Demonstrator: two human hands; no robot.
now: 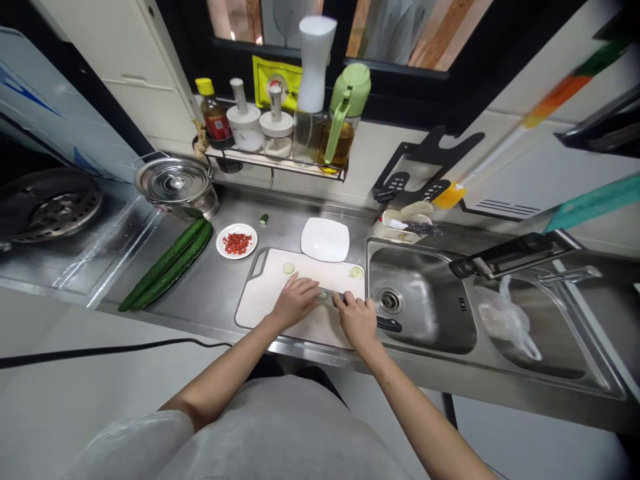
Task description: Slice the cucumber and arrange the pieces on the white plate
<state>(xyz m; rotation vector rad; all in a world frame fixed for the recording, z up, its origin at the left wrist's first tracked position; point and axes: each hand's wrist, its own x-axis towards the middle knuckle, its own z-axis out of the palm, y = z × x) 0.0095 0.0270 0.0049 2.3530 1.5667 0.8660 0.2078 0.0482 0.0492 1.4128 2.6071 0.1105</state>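
Observation:
A white cutting board [265, 293] lies on the steel counter in front of me. My left hand [296, 300] rests on it with curled fingers pressing a small cucumber piece [323, 294], mostly hidden. My right hand [356, 320] is closed round a knife whose black handle [390, 325] sticks out to the right; the blade meets the cucumber piece between my hands. Two loose cucumber slices lie on the board, one [289, 268] at the far left, one [356, 272] at the far right.
Two whole cucumbers [170, 263] lie left of the board. Behind it are a small plate of red chili pieces [237, 241], a cucumber end [264, 219] and an empty white square plate [325, 239]. A lidded pot [175, 183], condiment rack [280, 157] and double sink [420, 300] surround.

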